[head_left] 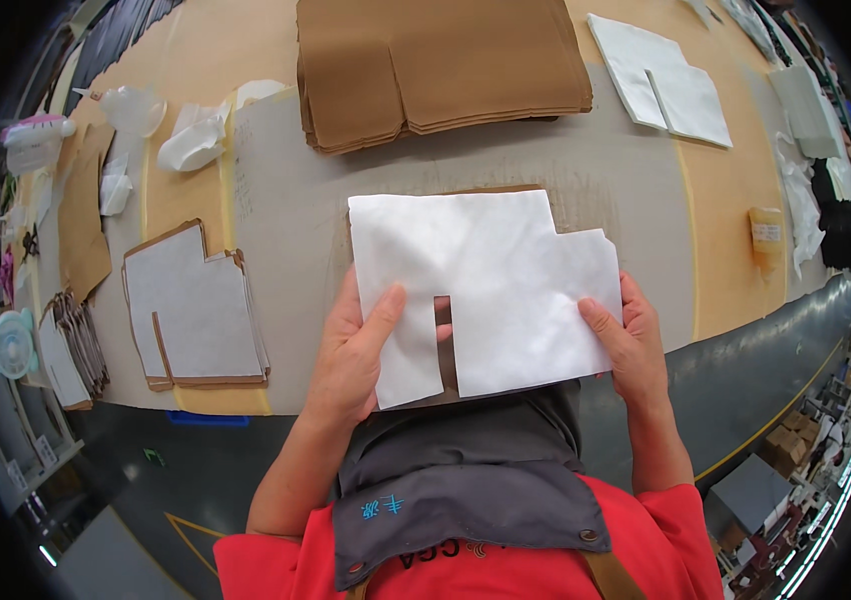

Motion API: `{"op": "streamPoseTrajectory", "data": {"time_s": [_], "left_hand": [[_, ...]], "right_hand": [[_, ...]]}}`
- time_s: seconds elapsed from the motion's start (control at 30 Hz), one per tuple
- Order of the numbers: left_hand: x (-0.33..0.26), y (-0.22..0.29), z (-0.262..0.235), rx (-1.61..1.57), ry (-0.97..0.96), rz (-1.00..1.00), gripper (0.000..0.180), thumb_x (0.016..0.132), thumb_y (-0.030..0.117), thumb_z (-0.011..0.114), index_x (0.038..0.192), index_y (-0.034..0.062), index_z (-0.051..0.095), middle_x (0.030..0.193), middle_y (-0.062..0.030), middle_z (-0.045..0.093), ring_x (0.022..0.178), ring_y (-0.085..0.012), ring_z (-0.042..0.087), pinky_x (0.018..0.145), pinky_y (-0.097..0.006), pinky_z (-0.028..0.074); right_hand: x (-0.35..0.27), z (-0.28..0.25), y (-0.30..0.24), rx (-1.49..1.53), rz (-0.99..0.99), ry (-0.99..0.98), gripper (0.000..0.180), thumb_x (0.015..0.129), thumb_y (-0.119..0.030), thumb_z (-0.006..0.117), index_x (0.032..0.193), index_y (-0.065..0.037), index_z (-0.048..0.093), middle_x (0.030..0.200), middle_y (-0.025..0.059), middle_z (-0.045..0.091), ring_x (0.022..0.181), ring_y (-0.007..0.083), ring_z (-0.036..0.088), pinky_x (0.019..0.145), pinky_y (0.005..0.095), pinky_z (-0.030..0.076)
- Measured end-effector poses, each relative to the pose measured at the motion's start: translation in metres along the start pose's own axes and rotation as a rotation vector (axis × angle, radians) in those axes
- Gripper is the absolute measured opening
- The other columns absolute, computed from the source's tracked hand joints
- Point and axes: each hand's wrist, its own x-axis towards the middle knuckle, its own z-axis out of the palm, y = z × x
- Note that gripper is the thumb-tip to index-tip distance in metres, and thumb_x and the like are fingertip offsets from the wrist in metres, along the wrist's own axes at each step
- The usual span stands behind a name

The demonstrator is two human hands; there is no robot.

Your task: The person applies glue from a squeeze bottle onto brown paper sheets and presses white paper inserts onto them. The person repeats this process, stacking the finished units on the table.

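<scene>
Between my two hands is a white cut panel [521,290] with a narrow slot in its near edge and a stepped corner at the far right. A thin brown edge [506,188] shows along its far side, so a brown piece seems to lie under it. My left hand [348,355] grips the left side, thumb on top, with a fingertip visible through the slot. On the right side, my right hand [638,345] pinches the panel the same way, fingers mostly hidden beneath. Beyond the panel sits a thick stack of brown panels [446,65] with a slit.
A stack of white-and-brown panels [196,310] lies left, with more pieces [71,350] at the table's edge. White slotted panels [661,80] rest far right. A clear squeeze bottle [133,110], a yellowish block [767,238] and a small fan [13,343] stand around the table [646,300].
</scene>
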Motion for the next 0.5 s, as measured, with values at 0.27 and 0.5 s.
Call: {"op": "streamPoseTrajectory", "data": {"time_s": [0.27, 0.5], "left_hand": [[-0.0008, 0.0051, 0.003, -0.021, -0.044, -0.043, 0.041, 0.106, 0.014, 0.047, 0.145, 0.0053, 0.038, 0.13, -0.0091, 0.056, 0.112, -0.0173, 0.061, 0.088, -0.035, 0.059], [0.0006, 0.0022, -0.0001, -0.035, -0.034, -0.062, 0.042, 0.105, 0.013, 0.049, 0.144, 0.0033, 0.039, 0.13, -0.009, 0.056, 0.113, -0.0164, 0.06, 0.09, -0.035, 0.057]], "right_hand": [[0.001, 0.0001, 0.0003, -0.011, -0.002, 0.001, 0.041, 0.095, -0.014, 0.066, 0.13, 0.004, 0.053, 0.114, 0.0076, 0.066, 0.1, 0.0102, 0.062, 0.086, 0.0252, 0.05], [0.0031, -0.0004, 0.0032, -0.012, -0.012, -0.006, 0.042, 0.095, -0.014, 0.066, 0.131, 0.004, 0.053, 0.115, 0.0079, 0.066, 0.099, 0.0103, 0.062, 0.086, 0.0254, 0.05]]}}
